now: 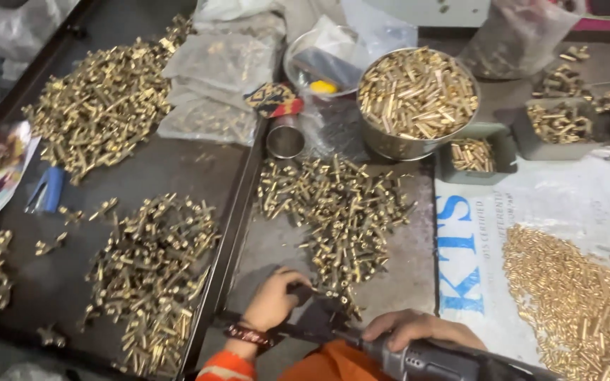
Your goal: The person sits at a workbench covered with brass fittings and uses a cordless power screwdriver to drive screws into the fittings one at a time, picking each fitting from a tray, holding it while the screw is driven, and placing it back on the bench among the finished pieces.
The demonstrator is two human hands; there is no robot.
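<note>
Here, the left hand [271,300] has its grip closed on a small dark fixture [305,293]; the right hand [418,328] wraps a grey power driver [418,361]. Just beyond the grip lies a loose heap of brass fittings [337,208] on the tabletop [277,247]. Farther off, a round steel bowl [390,144] brims with brass pins; beside it, a small grey tray [503,144] holds more.

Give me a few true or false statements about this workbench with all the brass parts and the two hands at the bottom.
1. The right hand rests on a grey power tool. True.
2. The round metal bowl is empty. False: it is heaped with brass pieces.
3. The left hand wears a wristband. True.
4. The blue stapler lies on the white printed sack. False: it lies on the dark tray at left.
</note>
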